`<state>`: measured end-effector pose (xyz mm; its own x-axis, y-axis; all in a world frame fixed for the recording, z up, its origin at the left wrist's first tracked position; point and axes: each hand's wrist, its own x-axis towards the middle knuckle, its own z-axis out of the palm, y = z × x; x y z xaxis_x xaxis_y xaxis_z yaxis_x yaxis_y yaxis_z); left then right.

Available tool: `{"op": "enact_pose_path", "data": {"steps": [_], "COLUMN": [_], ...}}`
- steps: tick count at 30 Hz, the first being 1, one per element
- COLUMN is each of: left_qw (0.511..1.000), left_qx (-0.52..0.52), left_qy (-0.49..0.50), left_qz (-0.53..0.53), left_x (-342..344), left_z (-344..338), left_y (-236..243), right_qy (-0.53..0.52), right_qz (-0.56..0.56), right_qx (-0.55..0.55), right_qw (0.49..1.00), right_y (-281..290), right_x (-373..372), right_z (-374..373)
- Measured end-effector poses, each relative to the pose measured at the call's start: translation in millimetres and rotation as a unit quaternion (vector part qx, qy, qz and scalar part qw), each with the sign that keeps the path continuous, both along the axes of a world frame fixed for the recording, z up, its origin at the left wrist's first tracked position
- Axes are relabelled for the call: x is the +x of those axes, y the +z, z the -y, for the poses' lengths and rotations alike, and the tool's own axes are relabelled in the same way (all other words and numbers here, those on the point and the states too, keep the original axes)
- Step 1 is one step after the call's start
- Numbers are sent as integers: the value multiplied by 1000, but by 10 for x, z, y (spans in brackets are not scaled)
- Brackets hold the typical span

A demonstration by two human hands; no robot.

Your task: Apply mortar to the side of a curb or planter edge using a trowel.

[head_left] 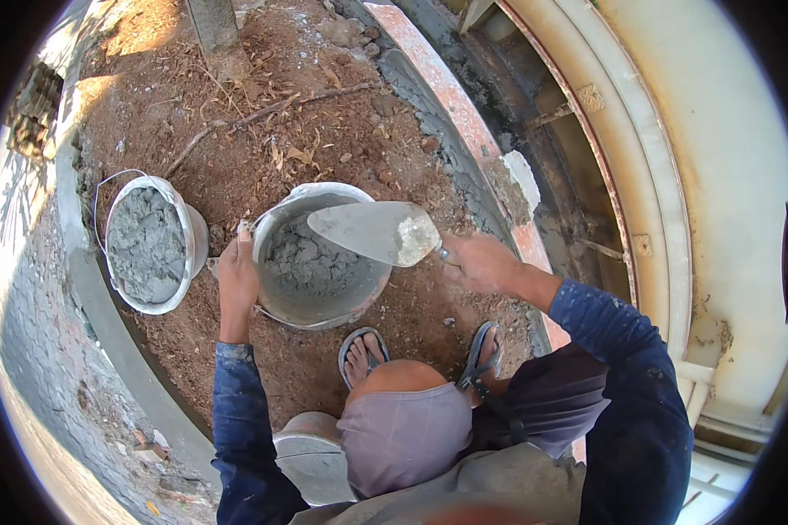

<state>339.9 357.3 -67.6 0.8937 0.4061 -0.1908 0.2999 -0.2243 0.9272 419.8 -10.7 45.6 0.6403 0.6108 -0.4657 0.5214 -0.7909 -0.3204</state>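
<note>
A pale bucket [372, 293] stands on the soil in front of me, with grey wet mortar [302, 258] low inside it. My left hand [238, 278] is closed on the bucket's left rim. In my right hand [483, 262] is the handle of a trowel [363, 229]. Its broad pointed blade lies over the bucket's opening, tip to the left, and hides part of the mortar. A smear of mortar shows on the blade near the handle.
Left of my left hand stands a second bucket [199, 234], filled with mortar, its wire handle raised. Another bucket [311, 472] is beside my left knee. A stick [263, 114] and a post [213, 24] are farther off. A low brick edge [451, 96] runs along the right.
</note>
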Motion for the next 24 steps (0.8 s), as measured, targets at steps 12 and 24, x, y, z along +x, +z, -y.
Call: {"op": "enact_pose_path", "data": {"steps": [12, 24], "left_qw": [996, 987], "left_qx": [46, 74], "left_qy": [13, 87], "left_qz": [-78, -115], "left_x": [-131, -127], "left_z": [-105, -81], "left_y": [11, 22], "right_qy": [-94, -465], "right_qz": [62, -165], "right_qx": [-160, 220], "right_qw": [981, 841], "right_y": [-106, -1648], "right_x": [1201, 2567], "right_z": [621, -218]}}
